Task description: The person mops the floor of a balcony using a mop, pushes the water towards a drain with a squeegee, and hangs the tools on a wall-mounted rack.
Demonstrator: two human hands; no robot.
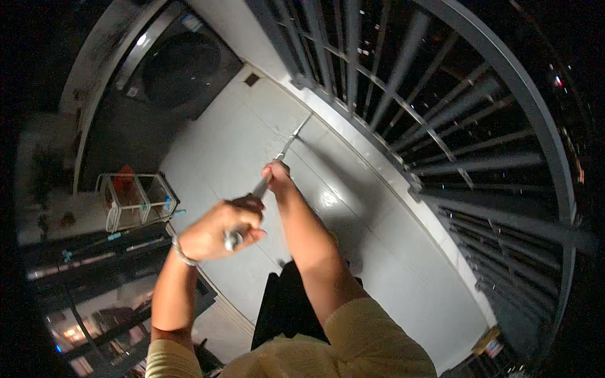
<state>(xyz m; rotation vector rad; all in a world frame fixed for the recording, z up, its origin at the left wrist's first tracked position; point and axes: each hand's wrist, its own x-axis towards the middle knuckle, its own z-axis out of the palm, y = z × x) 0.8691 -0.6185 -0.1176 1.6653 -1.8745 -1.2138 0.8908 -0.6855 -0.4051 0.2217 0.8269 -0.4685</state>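
Observation:
Both my hands grip one long pole (261, 187) that slants away over a pale tiled floor (236, 137). Around its near end closes my left hand (222, 229), with a bracelet on the wrist and the pole's light end cap sticking out of the fist. Farther down the shaft, my right hand (278, 176) is wrapped around it. Past that hand the pole narrows to a thin metallic part (287, 145) that reaches the floor near the ledge below the railing. What is fitted at its far tip is too thin and blurred to name.
A dark metal railing (397, 94) on a white ledge (378, 141) curves along the right. A dark front-loading machine (175, 71) stands upper left, near a floor drain (251, 79). A white-framed rack (142, 207) is at left, above a glazed door (94, 302).

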